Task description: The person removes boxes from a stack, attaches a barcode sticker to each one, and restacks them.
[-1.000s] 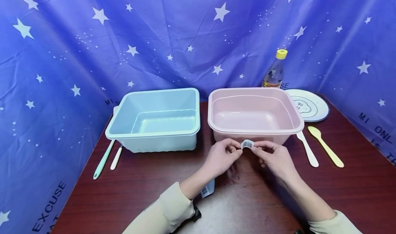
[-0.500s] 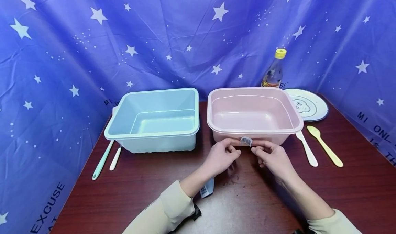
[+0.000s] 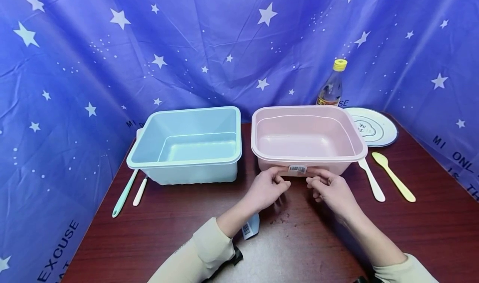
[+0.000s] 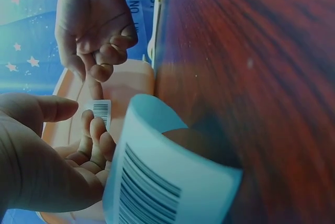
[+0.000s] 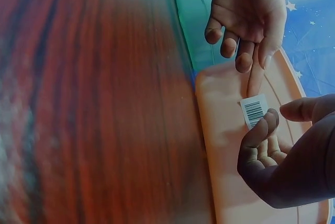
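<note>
A small white barcode sticker (image 3: 297, 169) lies flat against the front wall of the pink basin (image 3: 267, 165), just under its rim. My left hand (image 3: 263, 190) presses the sticker's left end with an outstretched index finger. From the other side, the index finger of my right hand (image 3: 334, 193) touches its right end. Both thumbs stand apart from the sticker, and the other fingers are loosely bent. Close to my left wrist is a curled pale sheet (image 4: 157, 177) with a larger barcode; whether it rests on the table or clings to the wrist, I cannot tell.
A light blue basin (image 3: 194, 173) stands left of the pink one, with a green-handled utensil (image 3: 123, 198) and a white handle (image 3: 140, 191) beside it. On the right are a white knife (image 3: 371, 181), a yellow spoon (image 3: 394, 178), a plate (image 3: 381, 129) and a yellow-capped bottle (image 3: 331, 87).
The sticker, earlier pinched and bowed between both hands in front of the basin, has moved onto the basin's wall and flattened. Both thumbs have come off it.
</note>
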A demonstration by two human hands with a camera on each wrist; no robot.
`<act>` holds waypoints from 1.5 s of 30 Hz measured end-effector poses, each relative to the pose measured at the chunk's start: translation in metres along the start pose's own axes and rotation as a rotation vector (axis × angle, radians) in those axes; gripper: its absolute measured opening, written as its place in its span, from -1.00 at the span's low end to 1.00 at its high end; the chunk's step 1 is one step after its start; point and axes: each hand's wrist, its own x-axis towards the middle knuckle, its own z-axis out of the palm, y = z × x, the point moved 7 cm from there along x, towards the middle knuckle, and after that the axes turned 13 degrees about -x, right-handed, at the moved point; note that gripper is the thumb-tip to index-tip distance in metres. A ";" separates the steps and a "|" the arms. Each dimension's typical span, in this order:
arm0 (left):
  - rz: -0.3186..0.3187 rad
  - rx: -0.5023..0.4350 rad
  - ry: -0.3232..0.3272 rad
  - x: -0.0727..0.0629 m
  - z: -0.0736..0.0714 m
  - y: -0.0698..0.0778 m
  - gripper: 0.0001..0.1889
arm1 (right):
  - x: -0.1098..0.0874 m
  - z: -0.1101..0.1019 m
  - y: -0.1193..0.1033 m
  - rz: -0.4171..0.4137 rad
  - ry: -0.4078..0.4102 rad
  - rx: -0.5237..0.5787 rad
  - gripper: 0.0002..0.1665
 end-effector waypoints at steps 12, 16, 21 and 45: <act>0.013 -0.012 -0.002 0.000 0.001 -0.001 -0.59 | -0.002 0.007 0.009 0.171 -0.107 0.310 -0.76; 0.018 -0.009 0.008 0.000 0.000 -0.001 -0.59 | -0.003 0.008 0.009 0.186 -0.106 0.320 -0.86; -0.009 0.007 0.008 0.000 -0.001 -0.003 -0.59 | -0.002 0.008 0.008 0.139 -0.084 0.280 -0.73; -0.055 -0.027 -0.119 -0.007 -0.012 -0.002 -0.69 | -0.011 0.049 0.000 -0.008 -0.488 0.138 -0.49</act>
